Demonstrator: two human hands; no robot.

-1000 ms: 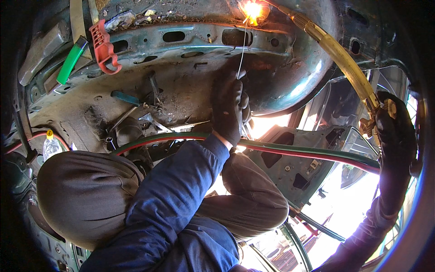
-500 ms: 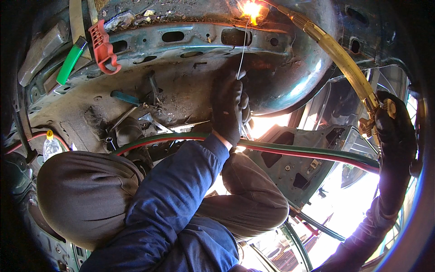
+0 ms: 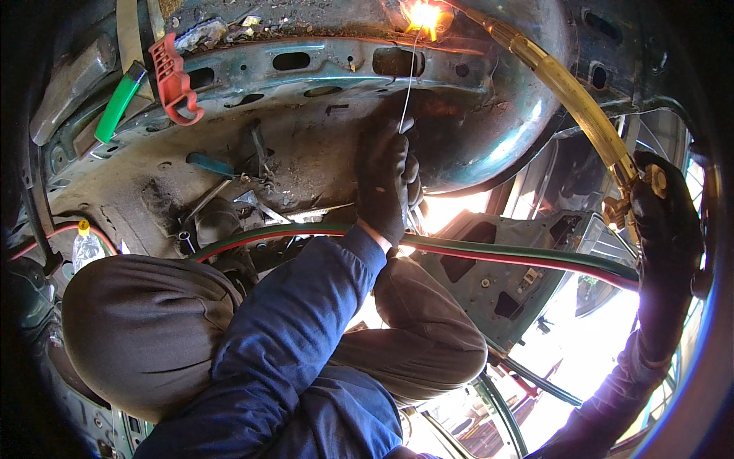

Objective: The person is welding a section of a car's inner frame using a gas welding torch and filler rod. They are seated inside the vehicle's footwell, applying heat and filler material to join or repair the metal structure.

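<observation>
My left hand, in a dark glove, is closed around a thin filler rod. The rod rises from the fist, its far end meeting the bright glow on the metal at the top of the view. At the right, my gloved right hand grips a brass gas torch near its valve knobs. The torch curves up and to the left, its tip at an orange-white flame by the rounded wheel arch. Glare hides the exact spot where rod and metal meet.
Green and red twin hoses cross below my left wrist. A red plastic handle and a green lighter lie at the upper left. Loose tools rest on the floor pan. A clear bottle stands left; a metal panel leans right.
Hardly anything differs. The flame's glow has changed shape slightly, and the rod and torch have shifted only a hair; both hands keep their holds.
</observation>
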